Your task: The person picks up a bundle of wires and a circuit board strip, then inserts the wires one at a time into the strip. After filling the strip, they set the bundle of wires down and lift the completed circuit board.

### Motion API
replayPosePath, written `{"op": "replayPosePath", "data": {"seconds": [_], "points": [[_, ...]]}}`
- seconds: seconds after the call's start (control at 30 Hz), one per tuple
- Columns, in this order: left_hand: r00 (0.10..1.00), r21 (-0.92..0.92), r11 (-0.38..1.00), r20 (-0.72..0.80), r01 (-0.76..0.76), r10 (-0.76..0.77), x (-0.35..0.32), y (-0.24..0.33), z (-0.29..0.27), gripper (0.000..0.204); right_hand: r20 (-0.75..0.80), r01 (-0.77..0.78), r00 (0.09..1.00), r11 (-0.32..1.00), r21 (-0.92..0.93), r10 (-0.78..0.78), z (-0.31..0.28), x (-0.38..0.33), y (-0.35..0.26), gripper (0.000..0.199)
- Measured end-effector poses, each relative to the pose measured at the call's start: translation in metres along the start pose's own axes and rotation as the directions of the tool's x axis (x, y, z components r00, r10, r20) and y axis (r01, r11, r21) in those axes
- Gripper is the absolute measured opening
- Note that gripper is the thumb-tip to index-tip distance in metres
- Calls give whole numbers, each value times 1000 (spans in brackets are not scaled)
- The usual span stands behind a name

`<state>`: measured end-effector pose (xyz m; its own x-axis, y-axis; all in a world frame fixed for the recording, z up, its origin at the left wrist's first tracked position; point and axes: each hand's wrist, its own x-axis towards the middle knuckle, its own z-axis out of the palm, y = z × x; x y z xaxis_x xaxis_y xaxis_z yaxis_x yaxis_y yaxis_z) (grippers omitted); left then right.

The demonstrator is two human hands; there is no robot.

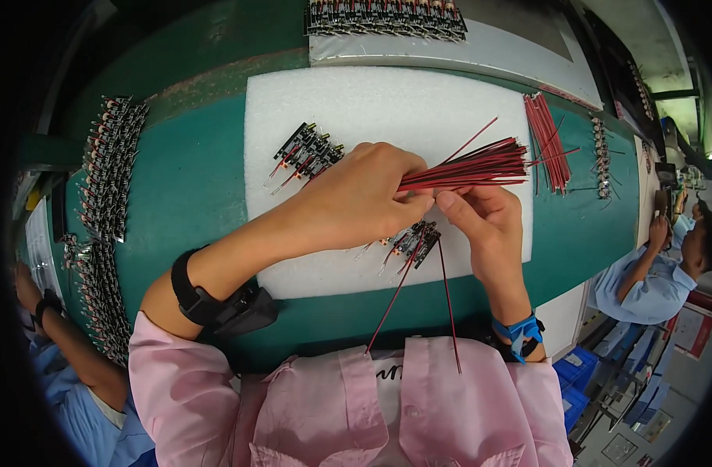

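My left hand (371, 187) is closed around a thick bundle of red and black wires (480, 165), held above the white foam sheet (293, 101). The wires fan out to the right, a few sticking out past the rest. Beside it my right hand (488, 222) is closed, thumb against fingers, close to the left fingertips; what lies in its pinch is too small to make out. Below the hands, partly covered, is a strip of small black circuit boards (424, 243), with two long wires (449, 303) running from it toward me. Another strip of circuit boards (309, 149) lies left of the bundle.
More red wires (549, 144) lie at the foam's right edge, with a strip of small parts (602, 156) beyond. Rows of circuit boards (110, 171) line the green table's (184, 171) left side; others (387, 19) stand at the back. Co-workers (659, 257) sit on both sides.
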<state>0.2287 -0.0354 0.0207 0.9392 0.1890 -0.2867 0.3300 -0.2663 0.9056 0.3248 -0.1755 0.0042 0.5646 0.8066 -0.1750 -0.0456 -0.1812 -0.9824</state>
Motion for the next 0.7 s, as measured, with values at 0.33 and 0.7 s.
{"op": "replayPosePath", "data": {"seconds": [0.33, 0.7], "points": [[991, 40, 991, 38, -129, 127, 1, -5, -3, 20, 54, -31, 998, 999, -35, 32, -1, -1, -3, 18], [985, 86, 981, 24, -171, 170, -2, -12, -3, 15, 68, 7, 998, 974, -229, 9, 3, -5, 0, 16]]}}
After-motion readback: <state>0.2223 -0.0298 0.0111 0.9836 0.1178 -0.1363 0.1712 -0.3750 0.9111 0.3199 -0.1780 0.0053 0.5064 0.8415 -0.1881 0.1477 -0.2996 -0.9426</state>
